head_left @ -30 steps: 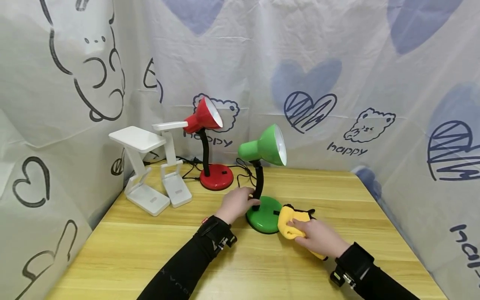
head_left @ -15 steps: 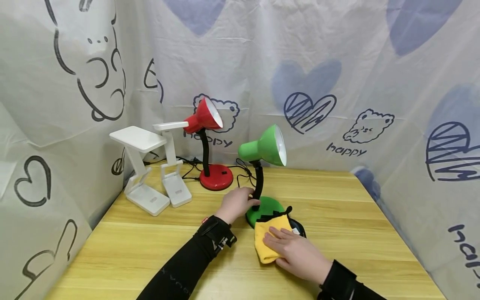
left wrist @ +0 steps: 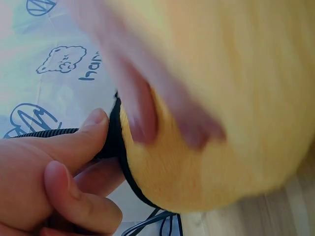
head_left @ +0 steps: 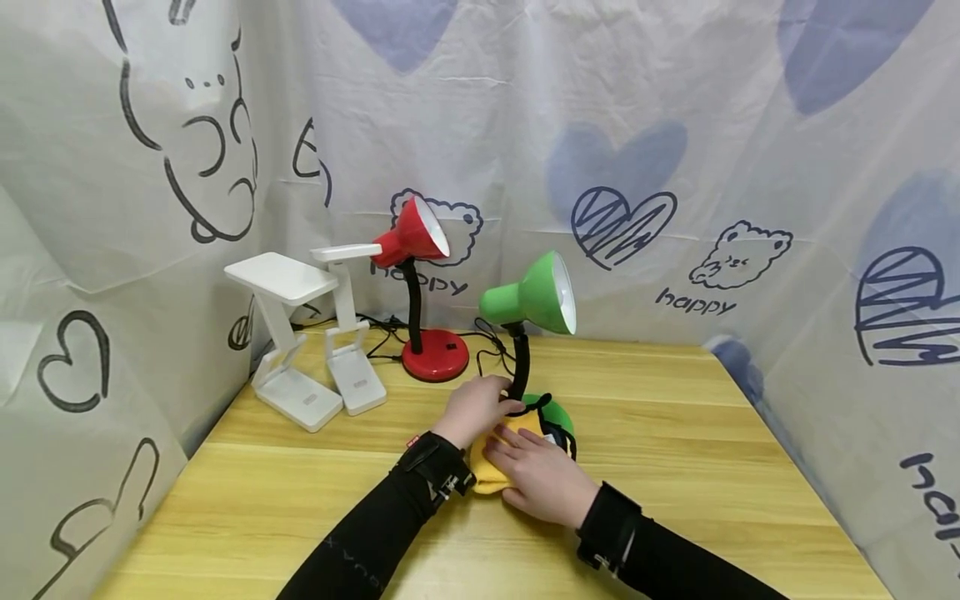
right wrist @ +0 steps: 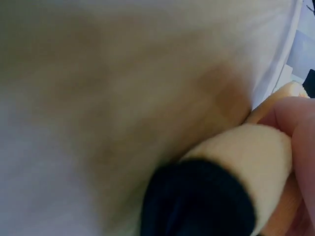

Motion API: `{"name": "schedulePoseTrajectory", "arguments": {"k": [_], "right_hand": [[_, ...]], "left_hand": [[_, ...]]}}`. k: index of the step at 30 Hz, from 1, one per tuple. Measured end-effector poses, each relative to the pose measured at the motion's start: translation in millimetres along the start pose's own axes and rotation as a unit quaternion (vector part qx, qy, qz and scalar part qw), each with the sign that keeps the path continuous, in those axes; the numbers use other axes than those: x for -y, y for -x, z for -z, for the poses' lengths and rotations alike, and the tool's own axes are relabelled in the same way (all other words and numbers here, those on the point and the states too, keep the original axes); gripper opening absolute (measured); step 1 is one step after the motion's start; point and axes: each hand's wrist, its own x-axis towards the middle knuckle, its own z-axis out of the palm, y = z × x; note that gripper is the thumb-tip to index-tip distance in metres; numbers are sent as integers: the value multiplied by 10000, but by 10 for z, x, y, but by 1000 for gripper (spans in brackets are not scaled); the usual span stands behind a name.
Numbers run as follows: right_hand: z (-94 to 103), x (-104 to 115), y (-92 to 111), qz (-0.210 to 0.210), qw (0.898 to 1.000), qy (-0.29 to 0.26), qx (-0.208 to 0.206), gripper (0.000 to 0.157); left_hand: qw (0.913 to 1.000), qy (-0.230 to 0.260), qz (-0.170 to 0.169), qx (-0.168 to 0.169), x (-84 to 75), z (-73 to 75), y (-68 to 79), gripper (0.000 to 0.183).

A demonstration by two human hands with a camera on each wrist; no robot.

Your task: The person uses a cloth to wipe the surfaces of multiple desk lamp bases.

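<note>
A green desk lamp (head_left: pixel 525 300) stands upright on the table, its head tilted toward the right. My left hand (head_left: pixel 472 412) grips the lower part of its black flexible neck (head_left: pixel 520 367). Over the front of the round green base (head_left: pixel 558 412) lies a yellow cloth (head_left: pixel 489 473) with black edging, hiding most of the base. My right hand (head_left: pixel 546 477) holds this cloth against the base, fingers spread across its top and thumb at its near edge. In the left wrist view, the cloth (left wrist: pixel 197 182) sits right beside my left fingertips. The right wrist view is blurred.
A red desk lamp (head_left: pixel 435 357) stands behind and to the left. Two white folding lamps (head_left: pixel 300 402) are at the table's left side. Black cables (head_left: pixel 491 337) run along the back edge. Patterned cloth curtains (head_left: pixel 622 100) surround the wooden table (head_left: pixel 675 400).
My right hand has slid the yellow cloth leftward from the base's right edge across its front, toward my left hand. The left hand keeps its hold on the lamp's neck.
</note>
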Motion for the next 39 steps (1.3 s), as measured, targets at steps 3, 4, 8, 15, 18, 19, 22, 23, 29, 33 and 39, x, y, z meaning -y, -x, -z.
{"name": "schedulePoseTrajectory", "arguments": {"k": [3, 4, 8, 15, 18, 19, 22, 23, 29, 33, 39], "right_hand": [[-51, -5, -65, -99, 9998, 148, 60, 62], [-67, -8, -78, -135, 9997, 170, 97, 65], [-104, -21, -91, -241, 9991, 169, 293, 71], [-9, -66, -11, 4, 9988, -76, 476, 56], [65, -82, 62, 120, 9983, -243, 518, 53], [91, -87, 92, 156, 9980, -300, 528, 52], [167, -110, 199, 243, 9971, -484, 527, 53], [186, -121, 239, 252, 9968, -556, 522, 53], [237, -217, 494, 211, 9929, -1041, 538, 51], [244, -321, 655, 201, 9904, -1245, 567, 50], [238, -530, 869, -105, 9894, -1346, 530, 49]], "left_hand": [[10000, -71, -23, -19, -7, -16, -5, 36], [9999, -98, -27, -21, -10, -19, -7, 36], [9999, -111, -23, -16, -20, -21, -10, 37], [10000, -3, 36, 48, -23, -12, -9, 39], [10000, -17, 18, 70, -21, -15, -14, 41], [10000, -34, 15, 76, -22, -14, -15, 41], [9999, -101, 22, 82, -26, -11, -19, 41], [9999, -107, 21, 83, -27, -9, -21, 40], [9999, -91, 11, 62, -19, -7, -33, 37], [10000, -65, -27, 0, 8, -28, -42, 32], [9999, -6, -99, -58, 37, -56, -45, 29]]}}
